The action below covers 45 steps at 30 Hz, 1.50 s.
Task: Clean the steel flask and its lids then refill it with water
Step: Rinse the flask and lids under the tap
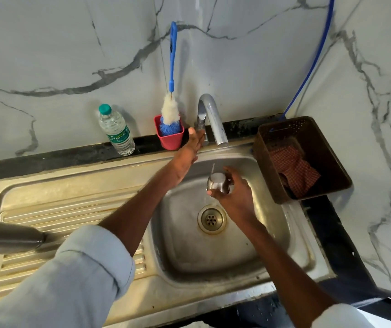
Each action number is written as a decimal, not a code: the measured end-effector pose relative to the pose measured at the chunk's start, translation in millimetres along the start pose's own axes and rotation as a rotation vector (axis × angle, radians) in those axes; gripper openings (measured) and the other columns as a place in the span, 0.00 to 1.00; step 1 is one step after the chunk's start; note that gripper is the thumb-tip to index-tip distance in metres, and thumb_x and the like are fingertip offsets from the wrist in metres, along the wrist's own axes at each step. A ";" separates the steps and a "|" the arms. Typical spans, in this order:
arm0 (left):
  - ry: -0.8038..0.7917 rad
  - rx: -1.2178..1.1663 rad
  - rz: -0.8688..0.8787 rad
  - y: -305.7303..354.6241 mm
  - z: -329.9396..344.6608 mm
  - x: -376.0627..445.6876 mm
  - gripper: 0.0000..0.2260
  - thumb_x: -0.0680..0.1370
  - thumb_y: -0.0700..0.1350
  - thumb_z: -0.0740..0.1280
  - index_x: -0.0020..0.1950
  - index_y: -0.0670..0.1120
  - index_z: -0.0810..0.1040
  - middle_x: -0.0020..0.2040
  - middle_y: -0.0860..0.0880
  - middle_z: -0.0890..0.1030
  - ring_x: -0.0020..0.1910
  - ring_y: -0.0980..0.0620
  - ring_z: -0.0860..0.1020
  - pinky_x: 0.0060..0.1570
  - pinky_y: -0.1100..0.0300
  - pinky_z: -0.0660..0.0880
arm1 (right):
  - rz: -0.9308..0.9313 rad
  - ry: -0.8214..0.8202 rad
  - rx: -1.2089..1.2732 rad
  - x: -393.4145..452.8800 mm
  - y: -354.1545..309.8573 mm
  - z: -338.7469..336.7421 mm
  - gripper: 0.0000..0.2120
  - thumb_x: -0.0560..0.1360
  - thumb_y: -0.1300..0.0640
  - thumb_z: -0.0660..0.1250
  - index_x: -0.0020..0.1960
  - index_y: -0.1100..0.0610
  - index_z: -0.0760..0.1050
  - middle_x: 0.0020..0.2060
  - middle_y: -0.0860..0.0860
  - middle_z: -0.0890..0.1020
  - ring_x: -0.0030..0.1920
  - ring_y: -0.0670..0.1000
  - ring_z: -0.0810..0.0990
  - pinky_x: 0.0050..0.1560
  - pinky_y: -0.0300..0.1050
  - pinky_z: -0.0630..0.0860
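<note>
My right hand [236,192] grips a small steel cup-shaped lid [217,183] over the sink basin [182,254], under the tap spout [215,124]. A thin stream of water falls onto the lid. My left hand [191,150] reaches to the tap's handle [200,127] with straight fingers touching it. The steel flask body [9,236] lies at the left edge on the ribbed drainboard [54,216]; only part of it shows.
A blue-handled bottle brush [172,91] stands in a red cup [169,137] behind the sink. A plastic water bottle [116,130] stands left of it. A brown basket [320,178] with a checked cloth [294,169] sits right of the basin. The drain [211,219] is open.
</note>
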State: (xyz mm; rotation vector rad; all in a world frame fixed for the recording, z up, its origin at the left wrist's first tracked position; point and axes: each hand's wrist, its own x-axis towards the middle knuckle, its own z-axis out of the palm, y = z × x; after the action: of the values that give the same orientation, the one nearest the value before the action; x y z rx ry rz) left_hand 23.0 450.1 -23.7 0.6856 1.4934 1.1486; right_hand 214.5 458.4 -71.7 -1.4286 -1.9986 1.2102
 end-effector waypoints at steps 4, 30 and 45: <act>-0.110 0.181 -0.066 8.4 -15.8 10.9 0.41 0.77 0.77 0.40 0.84 0.58 0.56 0.85 0.50 0.57 0.84 0.47 0.52 0.81 0.39 0.49 | -0.101 0.035 -0.099 -12.6 -15.5 -6.9 0.37 0.67 0.46 0.80 0.72 0.46 0.70 0.59 0.45 0.80 0.58 0.49 0.78 0.58 0.49 0.78; 0.869 0.586 0.208 -168.8 -87.7 -295.9 0.16 0.84 0.58 0.64 0.41 0.54 0.82 0.36 0.58 0.84 0.32 0.58 0.79 0.33 0.54 0.77 | -0.418 -0.208 -0.239 -103.5 -63.0 74.5 0.30 0.69 0.46 0.79 0.68 0.48 0.73 0.62 0.47 0.72 0.58 0.51 0.76 0.60 0.46 0.76; 0.853 0.905 -0.255 -193.9 -214.6 -345.9 0.12 0.80 0.55 0.63 0.57 0.49 0.76 0.53 0.47 0.83 0.48 0.45 0.82 0.48 0.50 0.79 | -0.763 -0.403 -0.693 -139.6 -180.9 280.2 0.28 0.72 0.47 0.73 0.69 0.52 0.70 0.63 0.52 0.76 0.62 0.55 0.77 0.69 0.54 0.64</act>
State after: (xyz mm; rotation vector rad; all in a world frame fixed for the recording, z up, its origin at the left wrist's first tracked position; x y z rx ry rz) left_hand -63.1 10.3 -73.7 0.5631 2.8021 0.5090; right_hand -35.1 197.5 -53.5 -0.4915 -3.0186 0.4905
